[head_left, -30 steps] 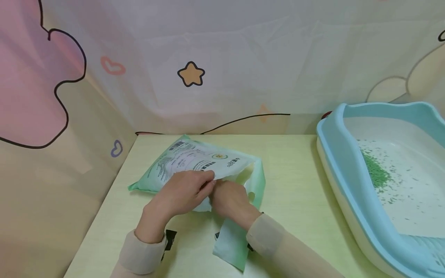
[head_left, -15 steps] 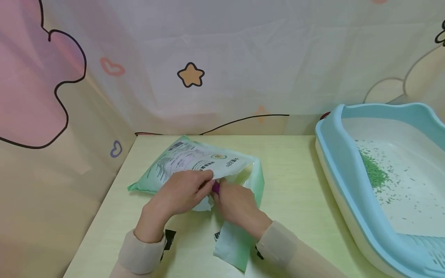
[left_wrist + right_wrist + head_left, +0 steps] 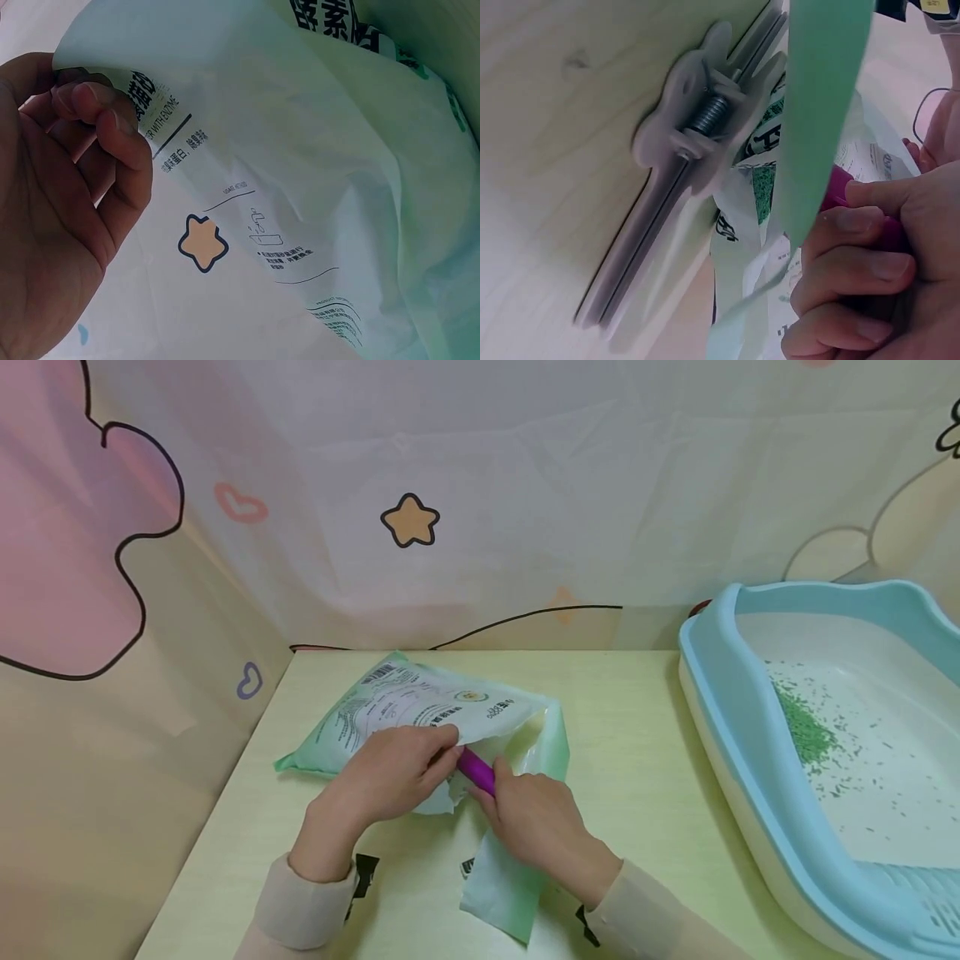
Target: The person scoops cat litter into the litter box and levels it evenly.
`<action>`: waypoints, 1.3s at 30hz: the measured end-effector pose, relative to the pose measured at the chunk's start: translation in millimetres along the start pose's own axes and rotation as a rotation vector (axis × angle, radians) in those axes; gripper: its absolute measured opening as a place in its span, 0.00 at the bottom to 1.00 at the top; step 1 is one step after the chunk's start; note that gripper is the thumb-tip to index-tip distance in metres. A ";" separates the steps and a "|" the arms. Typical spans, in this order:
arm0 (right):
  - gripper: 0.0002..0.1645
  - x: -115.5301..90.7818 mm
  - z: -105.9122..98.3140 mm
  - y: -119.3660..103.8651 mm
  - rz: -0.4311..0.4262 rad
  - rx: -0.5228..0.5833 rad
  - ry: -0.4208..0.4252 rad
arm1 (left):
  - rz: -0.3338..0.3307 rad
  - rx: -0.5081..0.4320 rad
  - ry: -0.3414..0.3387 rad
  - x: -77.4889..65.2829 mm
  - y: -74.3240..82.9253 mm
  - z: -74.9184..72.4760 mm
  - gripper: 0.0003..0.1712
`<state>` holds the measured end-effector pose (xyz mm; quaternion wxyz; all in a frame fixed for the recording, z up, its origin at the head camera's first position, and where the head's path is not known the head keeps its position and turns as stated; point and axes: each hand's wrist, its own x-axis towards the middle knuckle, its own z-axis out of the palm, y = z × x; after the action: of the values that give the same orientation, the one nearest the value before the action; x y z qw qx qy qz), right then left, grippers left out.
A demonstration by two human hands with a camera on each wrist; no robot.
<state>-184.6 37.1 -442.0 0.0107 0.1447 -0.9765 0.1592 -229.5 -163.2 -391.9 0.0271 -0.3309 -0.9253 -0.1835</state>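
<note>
A green and white printed bag of cat litter (image 3: 420, 689) lies on the table with its mouth gaping towards the right. My left hand (image 3: 397, 770) pinches the upper edge of that mouth and holds it raised; the left wrist view shows its curled fingers (image 3: 127, 146) at the film's edge. My right hand (image 3: 542, 822) grips a purple handle (image 3: 477, 771), whose far end is hidden inside the bag. In the right wrist view the handle (image 3: 836, 187) shows between thumb and fingers, with green litter (image 3: 763, 191) visible in the opening beyond.
To the right stands a light blue and white litter box (image 3: 750, 735), with a heap of green pellets (image 3: 806, 727) on its floor. A bag strip (image 3: 502, 885) hangs towards the front. A spring sealing clip (image 3: 705, 112) appears beside the bag in the right wrist view.
My right hand has drawn back from the bag mouth, down and to the right, uncovering more of the purple handle. My left hand stays at the bag's edge.
</note>
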 end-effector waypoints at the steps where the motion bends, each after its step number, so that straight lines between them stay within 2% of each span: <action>1: 0.20 -1.9 -0.8 1.1 0.002 0.002 0.003 | 0.001 -0.001 0.000 0.0 -0.2 -0.1 0.17; 14: 0.20 -23.6 -8.7 14.3 0.013 0.011 0.019 | -0.012 -0.008 0.002 -1.0 -2.1 -0.4 0.18; 22: 0.19 -35.2 -13.4 24.9 0.014 0.045 0.001 | -0.011 -0.012 -0.006 -0.4 -2.1 -0.2 0.18; 30: 0.17 -36.4 -9.5 30.9 0.055 0.104 0.018 | -0.018 -0.013 -0.014 -0.1 -2.3 0.4 0.19; 39: 0.15 -32.4 -6.7 34.4 0.099 0.188 -0.030 | -0.014 -0.022 -0.012 0.1 -1.4 0.9 0.19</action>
<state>-163.6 79.4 -448.4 -0.0254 0.0990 -0.9633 0.2484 -230.4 -163.8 -393.2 0.0166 -0.3259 -0.9256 -0.1921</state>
